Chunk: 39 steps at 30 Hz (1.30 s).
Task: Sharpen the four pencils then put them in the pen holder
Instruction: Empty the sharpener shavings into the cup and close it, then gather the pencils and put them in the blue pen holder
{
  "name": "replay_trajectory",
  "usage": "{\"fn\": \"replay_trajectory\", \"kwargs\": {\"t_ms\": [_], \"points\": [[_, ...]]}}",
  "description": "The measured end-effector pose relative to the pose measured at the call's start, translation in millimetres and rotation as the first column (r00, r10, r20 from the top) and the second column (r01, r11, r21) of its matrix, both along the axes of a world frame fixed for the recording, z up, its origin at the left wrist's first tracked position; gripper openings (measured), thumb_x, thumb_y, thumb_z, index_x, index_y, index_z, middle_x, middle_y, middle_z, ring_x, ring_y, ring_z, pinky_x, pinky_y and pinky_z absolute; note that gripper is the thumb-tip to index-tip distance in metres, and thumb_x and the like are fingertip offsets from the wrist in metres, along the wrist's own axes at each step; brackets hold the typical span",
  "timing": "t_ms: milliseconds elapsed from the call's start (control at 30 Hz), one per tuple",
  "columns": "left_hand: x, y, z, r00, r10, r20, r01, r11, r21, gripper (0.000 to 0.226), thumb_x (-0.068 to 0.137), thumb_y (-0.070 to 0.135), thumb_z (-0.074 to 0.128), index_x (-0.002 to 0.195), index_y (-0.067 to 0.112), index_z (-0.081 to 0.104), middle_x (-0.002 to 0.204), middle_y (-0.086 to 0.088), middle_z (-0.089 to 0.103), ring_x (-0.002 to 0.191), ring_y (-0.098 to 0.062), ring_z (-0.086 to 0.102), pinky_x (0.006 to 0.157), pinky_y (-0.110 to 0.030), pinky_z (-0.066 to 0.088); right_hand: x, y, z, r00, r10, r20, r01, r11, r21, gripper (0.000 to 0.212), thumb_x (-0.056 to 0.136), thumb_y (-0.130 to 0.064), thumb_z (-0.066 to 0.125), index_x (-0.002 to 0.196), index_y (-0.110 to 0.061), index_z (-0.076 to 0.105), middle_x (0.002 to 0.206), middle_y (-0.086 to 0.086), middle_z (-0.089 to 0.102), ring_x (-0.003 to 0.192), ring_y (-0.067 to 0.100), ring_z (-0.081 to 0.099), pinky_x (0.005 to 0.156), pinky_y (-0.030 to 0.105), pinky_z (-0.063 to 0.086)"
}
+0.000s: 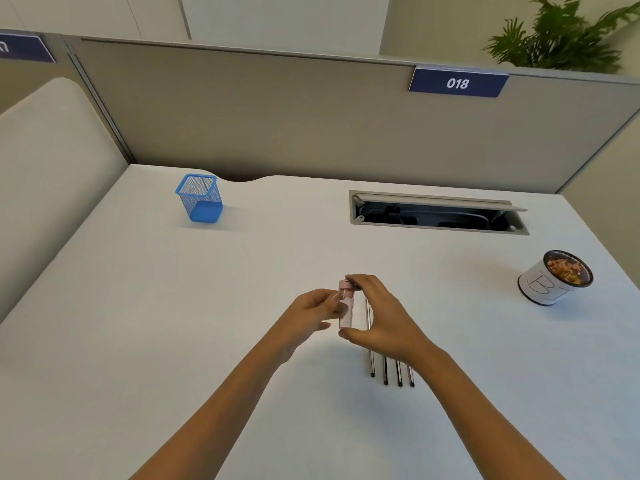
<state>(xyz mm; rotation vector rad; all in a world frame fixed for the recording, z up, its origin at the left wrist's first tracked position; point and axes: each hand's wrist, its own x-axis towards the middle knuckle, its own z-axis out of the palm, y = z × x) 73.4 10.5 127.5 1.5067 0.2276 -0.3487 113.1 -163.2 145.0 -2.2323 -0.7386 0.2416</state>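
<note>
Both hands meet at desk centre on a slim pink translucent sharpener [346,311]: the left hand [311,315] pinches its side, the right hand [382,318] curls over its cap. Four pencils [391,370] lie parallel at 5 o'clock, under the right wrist. A blue mesh pen holder [200,199] stands at 11 o'clock; a white cup [554,277] of shavings at 3 o'clock. A partition tag [458,83] reads "018".
</note>
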Motion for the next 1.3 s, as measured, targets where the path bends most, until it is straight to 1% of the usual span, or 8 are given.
{"fn": "replay_trajectory", "kwargs": {"t_ms": [67,200,467,700,900,1000,1133,1300], "points": [[-4,4,-25,0.995,0.044,0.089,-0.073,0.933,0.352,0.033,0.099,0.039,0.052,0.127,0.023,0.061,0.13,0.005,0.065,0.125,-0.012,0.055,0.102,-0.027,0.041,2,2,-19,0.999,-0.007,-0.037,0.005,0.999,-0.047,0.079,0.068,-0.038,0.076,0.135,-0.027,0.037,0.133,-0.013,0.044,0.119,0.001,0.044,0.102,0.024,0.039],[-14,14,-79,0.967,-0.119,0.227,-0.119,0.576,0.809,0.044,0.102,0.029,0.047,0.143,0.013,0.047,0.153,-0.003,0.042,0.148,-0.023,0.024,0.113,-0.037,0.029,5,6,-55,0.996,0.007,-0.093,-0.023,0.985,-0.172,0.088,0.068,-0.046,0.077,0.141,-0.025,0.032,0.142,-0.009,0.041,0.128,0.01,0.041,0.107,0.034,0.035],[-28,16,-123,0.946,-0.303,0.115,-0.033,0.266,0.963,0.053,0.102,0.041,0.032,0.149,0.016,0.04,0.159,-0.007,0.03,0.147,-0.032,0.024,0.116,-0.05,0.022,13,6,-96,0.994,0.056,-0.09,-0.08,0.954,-0.289,0.089,0.067,-0.049,0.076,0.141,-0.024,0.033,0.143,-0.006,0.042,0.135,0.015,0.033,0.108,0.04,0.023],[-31,14,-128,0.952,-0.292,0.094,-0.028,0.222,0.975,0.056,0.102,0.042,0.023,0.152,0.019,0.033,0.161,-0.004,0.025,0.149,-0.027,0.02,0.119,-0.047,0.018,15,1,-107,0.995,0.095,-0.034,-0.101,0.958,-0.268,0.083,0.067,-0.05,0.074,0.136,-0.026,0.036,0.136,-0.008,0.046,0.132,0.014,0.037,0.107,0.043,0.025],[-30,12,-128,0.956,-0.278,0.094,-0.033,0.217,0.976,0.056,0.102,0.043,0.024,0.152,0.021,0.032,0.162,-0.001,0.024,0.15,-0.024,0.017,0.119,-0.046,0.016,16,-4,-106,0.998,0.054,-0.037,-0.061,0.966,-0.253,0.096,0.068,-0.055,0.073,0.145,-0.024,0.025,0.154,-0.005,0.026,0.145,0.012,0.01,0.114,0.04,0.012],[-31,11,-128,0.96,-0.264,0.093,-0.032,0.227,0.973,0.056,0.102,0.044,0.021,0.153,0.024,0.029,0.163,0.002,0.02,0.151,-0.021,0.013,0.12,-0.045,0.014,14,-17,-102,0.983,-0.184,0.0,0.181,0.969,-0.17,0.087,0.073,-0.058,0.068,0.143,-0.022,0.031,0.152,-0.003,0.028,0.144,0.015,0.015,0.113,0.041,0.017],[-32,10,-125,0.956,-0.267,0.12,-0.049,0.257,0.965,0.055,0.102,0.042,0.021,0.153,0.024,0.031,0.162,0.003,0.021,0.151,-0.02,0.013,0.121,-0.045,0.014,5,-39,-106,0.789,-0.612,0.043,0.609,0.773,-0.178,0.063,0.086,-0.045,0.06,0.134,-0.007,0.043,0.132,0.013,0.044,0.121,0.033,0.041,0.099,0.044,0.035],[-24,3,-116,0.947,-0.013,0.321,-0.278,0.466,0.84,0.04,0.1,0.013,0.045,0.14,0.012,0.051,0.15,-0.003,0.047,0.144,-0.021,0.034,0.117,-0.045,0.022,-5,-55,-111,0.743,-0.668,-0.044,0.642,0.73,-0.233,0.048,0.09,-0.031,0.059,0.126,0.0,0.05,0.12,0.018,0.048,0.106,0.033,0.05,0.09,0.039,0.043]]}}
